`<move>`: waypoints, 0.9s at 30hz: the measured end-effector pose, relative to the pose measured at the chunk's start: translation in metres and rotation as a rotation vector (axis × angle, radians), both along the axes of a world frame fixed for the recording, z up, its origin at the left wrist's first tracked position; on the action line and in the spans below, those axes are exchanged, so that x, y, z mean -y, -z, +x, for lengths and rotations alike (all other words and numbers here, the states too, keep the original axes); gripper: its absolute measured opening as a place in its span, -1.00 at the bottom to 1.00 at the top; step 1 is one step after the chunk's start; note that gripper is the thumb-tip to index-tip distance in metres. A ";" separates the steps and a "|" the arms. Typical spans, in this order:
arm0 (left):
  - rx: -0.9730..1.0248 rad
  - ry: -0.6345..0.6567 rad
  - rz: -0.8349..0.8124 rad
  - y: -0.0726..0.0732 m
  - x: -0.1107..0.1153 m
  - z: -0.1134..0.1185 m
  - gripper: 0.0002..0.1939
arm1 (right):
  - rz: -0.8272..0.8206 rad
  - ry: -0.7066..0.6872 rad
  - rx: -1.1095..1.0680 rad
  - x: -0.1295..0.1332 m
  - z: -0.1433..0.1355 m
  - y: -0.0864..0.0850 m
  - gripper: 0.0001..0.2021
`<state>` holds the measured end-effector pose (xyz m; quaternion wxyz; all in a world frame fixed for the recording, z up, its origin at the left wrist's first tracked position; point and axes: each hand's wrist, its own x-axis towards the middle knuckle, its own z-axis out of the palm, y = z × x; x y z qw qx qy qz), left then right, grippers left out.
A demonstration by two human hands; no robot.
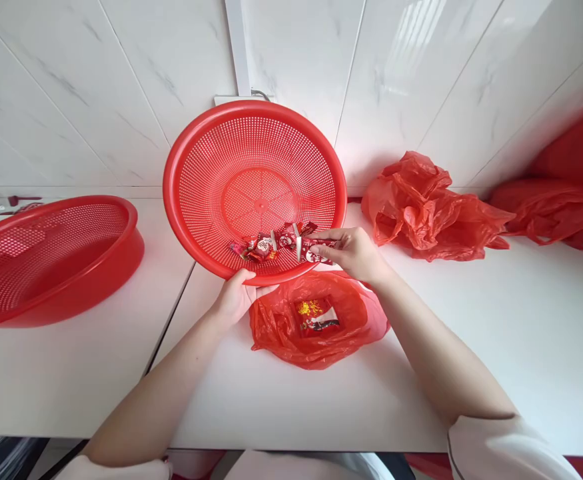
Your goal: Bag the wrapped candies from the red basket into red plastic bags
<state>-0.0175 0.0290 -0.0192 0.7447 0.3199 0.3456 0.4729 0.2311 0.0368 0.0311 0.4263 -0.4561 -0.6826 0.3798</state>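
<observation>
A red plastic colander (206,220) is tipped towards me, its near rim gripped by my left hand (236,297). Several small wrapped packets (264,247) in dark red and white lie along its lower side. With its thumb and fingers closed, my right hand (351,252) pinches a dark red packet (316,250) at the colander's lower right rim. Just below the rim, an open red plastic bag (316,357) stands on the table. Inside it shows a red packet (317,315) with yellow print.
Another red colander (106,280) stands on the left part of the white table (496,320). A crumpled red plastic bag (421,207) lies to the right, with more red bags (561,210) beyond it. A tiled wall (121,87) closes off the back.
</observation>
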 end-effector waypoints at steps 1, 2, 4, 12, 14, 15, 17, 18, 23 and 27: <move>-0.003 -0.007 0.003 0.000 0.000 0.000 -0.71 | -0.007 0.015 0.007 -0.001 0.002 0.000 -0.59; -0.004 -0.010 0.006 0.000 0.000 0.000 -0.72 | -0.010 0.027 0.014 -0.001 0.003 0.000 -0.58; -0.003 -0.003 0.012 0.000 0.000 -0.001 -0.72 | -0.002 0.039 0.019 -0.002 0.006 0.000 -0.58; -0.022 0.013 0.014 -0.001 -0.001 0.000 -0.71 | 0.035 -0.022 0.172 0.005 -0.001 -0.007 -0.61; -0.013 0.035 0.022 -0.001 -0.001 -0.001 -0.71 | -0.042 -0.142 0.122 0.007 -0.003 -0.006 -0.58; -0.014 0.042 0.024 -0.001 -0.001 -0.001 -0.72 | -0.097 -0.186 0.092 0.008 -0.004 -0.005 -0.56; -0.020 0.042 0.026 -0.001 -0.001 -0.001 -0.73 | -0.159 -0.207 0.047 0.008 -0.005 -0.004 -0.51; -0.022 0.040 0.026 -0.001 0.000 0.000 -0.73 | -0.146 -0.189 0.040 0.008 -0.006 -0.003 -0.50; -0.029 0.099 0.028 0.003 0.007 0.005 -0.69 | 0.176 -0.161 0.232 0.011 -0.017 0.001 -0.58; -0.043 0.170 0.037 0.010 0.018 0.012 -0.66 | 0.341 -0.276 0.406 0.012 -0.035 0.016 -0.47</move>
